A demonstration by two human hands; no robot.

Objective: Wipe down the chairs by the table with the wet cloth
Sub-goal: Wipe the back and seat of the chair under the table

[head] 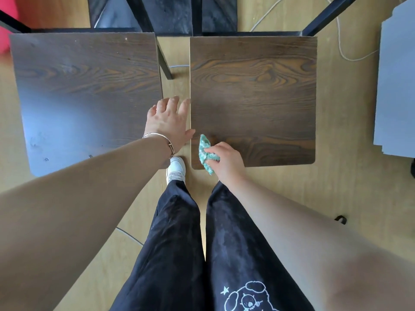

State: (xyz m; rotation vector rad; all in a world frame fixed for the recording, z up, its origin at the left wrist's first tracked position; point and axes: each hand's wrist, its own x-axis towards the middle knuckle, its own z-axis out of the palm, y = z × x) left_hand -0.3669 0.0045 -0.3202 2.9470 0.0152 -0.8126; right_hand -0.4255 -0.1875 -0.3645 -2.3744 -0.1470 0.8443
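Observation:
Two dark wood-grain chair seats stand side by side below me: the left chair point(85, 90) and the right chair point(253, 95). My right hand point(226, 161) grips a crumpled green cloth point(205, 151) at the near left corner of the right seat. The cloth lies on the seat and hangs a little past its front edge. My left hand point(168, 122) hovers with fingers spread over the narrow gap between the two seats, its fingertips at the right seat's left edge. The left seat shows a pale sheen.
Black metal chair legs and table frame point(166, 61) run along the top. A white cable point(341, 41) trails on the light wood floor at upper right. A grey board point(395, 86) lies at the right edge. My legs and a white shoe point(176, 168) stand between the chairs.

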